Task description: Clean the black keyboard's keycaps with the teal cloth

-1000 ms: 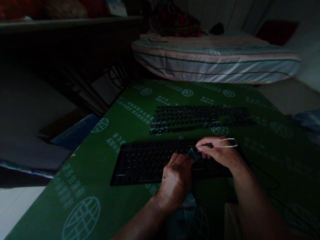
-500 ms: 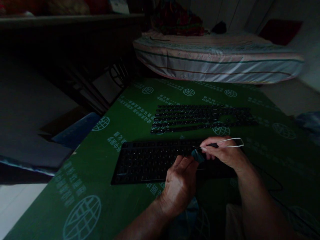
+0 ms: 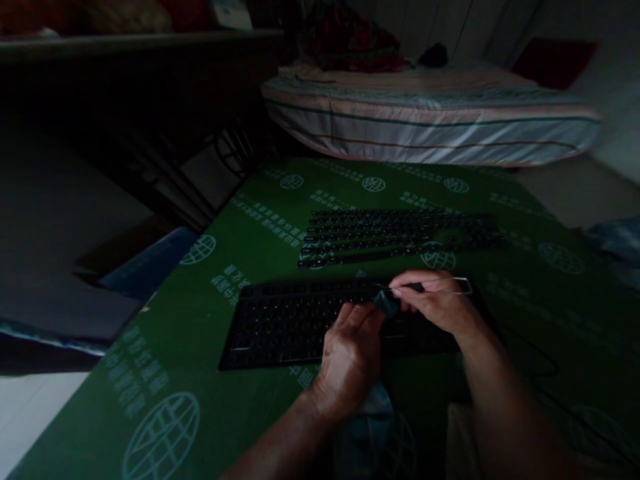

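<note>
A black keyboard with its keycaps off lies on the green table. My left hand is closed over its middle, pinching a blue cloth; more of this cloth hangs below the wrist. My right hand grips a wire keycap puller by its dark middle. A squared wire loop sticks out to the right, while a thin wire end points left above the keyboard's upper rows, close to the cloth. Whether that tip touches the keyboard is too dark to tell. Behind, loose black keycaps lie in rows.
The green table carries printed globes and lettering. A dark cable runs off the keyboard's right side. Past the far edge stands a bed with a striped sheet. At left are a dark shelf and a blue box.
Both hands have shifted slightly left and up over the keyboard, carrying the cloth and the puller. The whole view has also moved a little.
</note>
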{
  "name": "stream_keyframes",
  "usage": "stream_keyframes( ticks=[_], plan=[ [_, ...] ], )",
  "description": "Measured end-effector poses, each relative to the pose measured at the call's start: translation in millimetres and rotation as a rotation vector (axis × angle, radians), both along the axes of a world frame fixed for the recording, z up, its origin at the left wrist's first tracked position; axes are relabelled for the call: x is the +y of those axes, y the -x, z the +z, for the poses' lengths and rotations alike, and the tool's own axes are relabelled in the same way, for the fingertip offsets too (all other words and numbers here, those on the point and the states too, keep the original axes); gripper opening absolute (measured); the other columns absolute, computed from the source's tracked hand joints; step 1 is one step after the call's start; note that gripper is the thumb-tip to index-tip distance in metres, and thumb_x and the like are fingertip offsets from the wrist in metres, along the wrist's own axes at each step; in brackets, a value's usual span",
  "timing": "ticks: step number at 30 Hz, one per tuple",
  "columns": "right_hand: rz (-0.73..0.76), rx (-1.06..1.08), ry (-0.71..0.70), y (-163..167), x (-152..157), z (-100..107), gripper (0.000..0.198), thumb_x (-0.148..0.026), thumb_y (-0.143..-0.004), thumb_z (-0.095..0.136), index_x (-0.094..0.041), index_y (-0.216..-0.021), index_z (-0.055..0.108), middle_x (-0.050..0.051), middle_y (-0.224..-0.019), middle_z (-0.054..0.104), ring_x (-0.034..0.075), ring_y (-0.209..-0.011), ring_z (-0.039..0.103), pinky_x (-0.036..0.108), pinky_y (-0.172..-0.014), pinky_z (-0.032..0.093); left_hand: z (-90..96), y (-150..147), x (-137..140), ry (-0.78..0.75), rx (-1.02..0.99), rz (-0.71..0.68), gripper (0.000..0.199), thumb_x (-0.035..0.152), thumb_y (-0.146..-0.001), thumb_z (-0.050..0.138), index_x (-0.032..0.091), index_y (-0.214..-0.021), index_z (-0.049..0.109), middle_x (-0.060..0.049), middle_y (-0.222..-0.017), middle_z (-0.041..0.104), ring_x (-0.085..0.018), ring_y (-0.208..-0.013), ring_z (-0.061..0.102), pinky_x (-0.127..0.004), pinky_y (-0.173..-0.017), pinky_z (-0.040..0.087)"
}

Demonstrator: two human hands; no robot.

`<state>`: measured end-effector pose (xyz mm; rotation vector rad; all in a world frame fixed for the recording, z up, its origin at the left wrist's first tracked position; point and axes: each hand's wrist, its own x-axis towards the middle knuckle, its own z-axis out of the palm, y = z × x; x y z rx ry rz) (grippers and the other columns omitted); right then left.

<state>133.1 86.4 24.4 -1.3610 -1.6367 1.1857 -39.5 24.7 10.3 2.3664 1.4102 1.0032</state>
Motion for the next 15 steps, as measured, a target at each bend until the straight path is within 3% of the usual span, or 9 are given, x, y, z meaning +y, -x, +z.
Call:
stream_keyframes(
  ticks=[15],
  plan=[
    [0.017,0.002,0.028,4.5,0.3,1.5,0.014,-0.027,-0.073,0.060,-0.017,-0.077,0.069,0.000,-0.059,0.062,0.010,-0.049,0.054,0.020,-0.046,0.044,1.4,-1.0,0.4,-0.051,0.001,-0.014,0.026,0.007,-0.083,0.038,0.015,-0.095,0.059,-0.007,-0.093,0.062,-0.018,-0.079,0.054,-0.035,-0.076,0.052]
  ],
)
